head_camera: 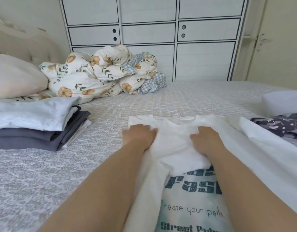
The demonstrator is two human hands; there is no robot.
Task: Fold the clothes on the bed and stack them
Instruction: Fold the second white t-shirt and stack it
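Head view of a bed [186, 94] covered by a patterned grey-white sheet. At centre and lower right of the frame lies a white T-shirt [176, 148], collar toward the top of the frame, its printed lettering showing in teal at the lower centre. The upper part of the shirt is bunched into a fold between the two hands.

The left hand [139, 135] rests palm down on the shirt's left shoulder area at centre frame, fingers extended and close together, pressing the cloth flat against the sheet. The right hand [206, 139] lies just right of centre on the bunched cloth, its fingers bent over the fold; whether they pinch the cloth or only press on it cannot be told. The two hands are near each other with the raised fold between them.

At left of the frame stands a stack of folded clothes [38, 124], pale blue on top of dark grey, well apart from the shirt. At the right edge lie unfolded garments [278, 126], one dark with a pale pattern. At upper left are a pillow [15, 76] and a crumpled floral quilt [97, 72]; a white wardrobe [152, 22] fills the top.
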